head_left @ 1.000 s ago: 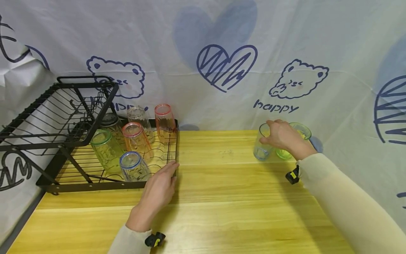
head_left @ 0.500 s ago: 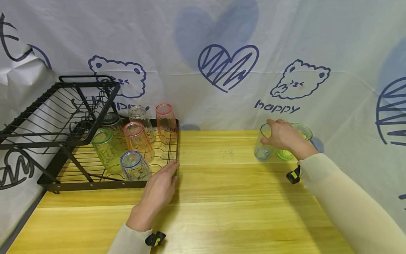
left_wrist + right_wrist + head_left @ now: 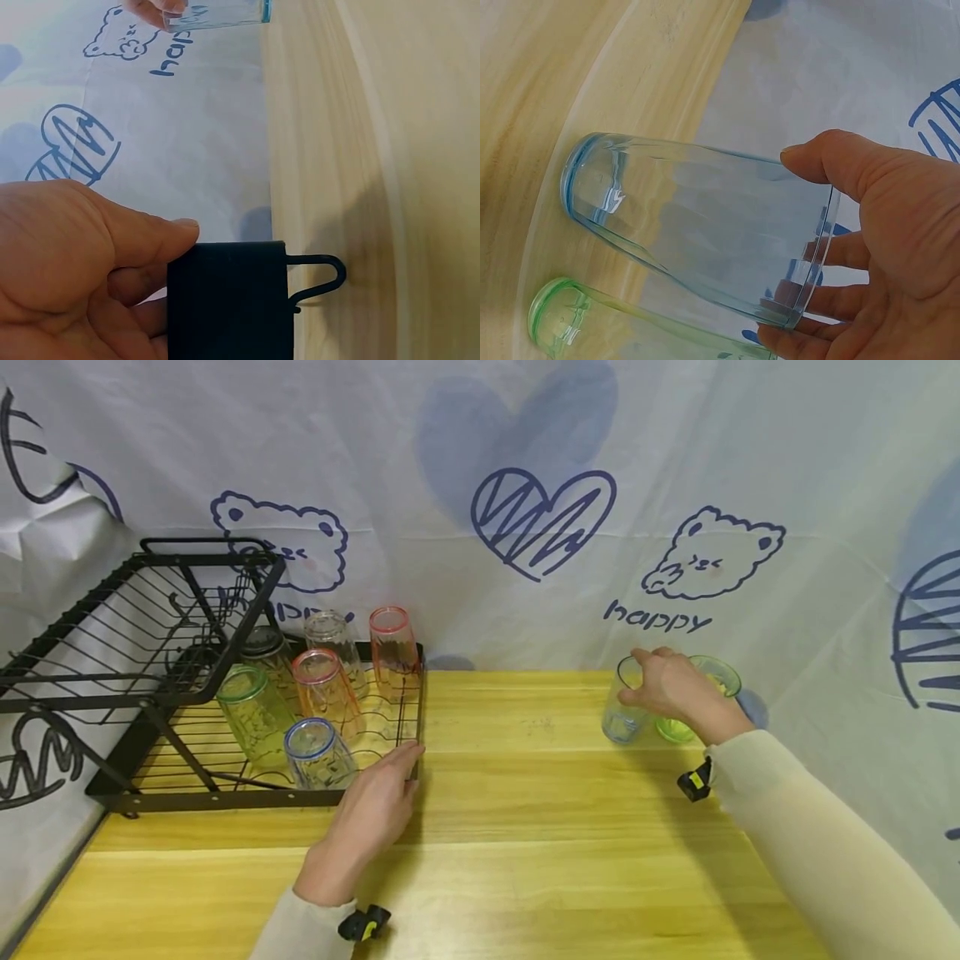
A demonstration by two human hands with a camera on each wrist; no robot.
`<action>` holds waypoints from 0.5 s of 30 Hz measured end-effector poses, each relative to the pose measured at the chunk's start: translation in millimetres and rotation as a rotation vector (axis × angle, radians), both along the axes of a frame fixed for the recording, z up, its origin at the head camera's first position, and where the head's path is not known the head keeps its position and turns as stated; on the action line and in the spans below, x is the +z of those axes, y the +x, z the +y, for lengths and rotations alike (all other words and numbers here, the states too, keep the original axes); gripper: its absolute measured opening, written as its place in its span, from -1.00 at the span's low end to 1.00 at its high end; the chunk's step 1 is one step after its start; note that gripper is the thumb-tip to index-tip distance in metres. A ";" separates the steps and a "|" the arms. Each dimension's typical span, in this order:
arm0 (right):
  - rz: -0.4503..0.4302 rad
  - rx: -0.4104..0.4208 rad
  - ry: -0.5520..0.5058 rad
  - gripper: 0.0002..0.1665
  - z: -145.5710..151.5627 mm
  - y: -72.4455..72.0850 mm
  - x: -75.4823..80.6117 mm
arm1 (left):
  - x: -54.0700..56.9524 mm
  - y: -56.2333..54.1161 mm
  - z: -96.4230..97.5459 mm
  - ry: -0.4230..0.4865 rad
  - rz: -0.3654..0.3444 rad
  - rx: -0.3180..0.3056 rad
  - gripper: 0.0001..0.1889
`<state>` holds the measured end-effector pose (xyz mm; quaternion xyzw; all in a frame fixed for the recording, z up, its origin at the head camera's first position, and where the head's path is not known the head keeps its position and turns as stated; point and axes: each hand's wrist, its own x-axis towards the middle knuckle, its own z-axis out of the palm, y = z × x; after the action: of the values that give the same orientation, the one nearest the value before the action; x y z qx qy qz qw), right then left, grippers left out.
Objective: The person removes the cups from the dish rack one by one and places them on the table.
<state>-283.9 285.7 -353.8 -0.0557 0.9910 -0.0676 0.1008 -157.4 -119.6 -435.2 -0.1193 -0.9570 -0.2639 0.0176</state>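
Note:
My left hand point(image 3: 375, 802) grips the near right corner of a black dish rack point(image 3: 225, 799). In the left wrist view its thumb lies along the rack's dark side wall point(image 3: 232, 300), with the other fingers behind that wall. Far to the right, my right hand point(image 3: 675, 689) holds a light blue drinking glass point(image 3: 618, 724) by its rim from above. The right wrist view shows the thumb on one side of this glass point(image 3: 705, 217) and the fingers round the other. The glass is upright on the table. Close beside it stands a green glass point(image 3: 677, 730), partly hidden behind the hand.
Several upside-down glasses stand in the rack's lower tier, among them a blue-rimmed glass point(image 3: 321, 758), a green one point(image 3: 258, 718) and a red-rimmed one point(image 3: 393, 652). The wire upper tier point(image 3: 97, 643) overhangs the left. A printed cloth point(image 3: 510, 627) hangs behind the wooden table point(image 3: 525, 877).

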 end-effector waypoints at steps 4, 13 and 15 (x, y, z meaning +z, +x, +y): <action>-0.004 -0.005 -0.001 0.05 -0.2 -0.4 -1.0 | 3.2 -2.7 -1.4 0.006 -0.016 -0.010 -0.47; 0.005 -0.007 -0.002 0.03 -0.1 -1.0 -1.5 | 35.2 -34.0 -3.3 0.025 -0.032 0.000 -0.49; 0.009 0.000 -0.004 0.03 -0.2 -0.9 -1.7 | 46.3 -47.7 -4.9 -0.002 0.009 0.011 -0.52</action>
<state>-284.8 285.5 -355.4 -0.0561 0.9913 -0.0693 0.0965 -205.1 -124.5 -388.9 -0.1153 -0.9578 -0.2623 0.0231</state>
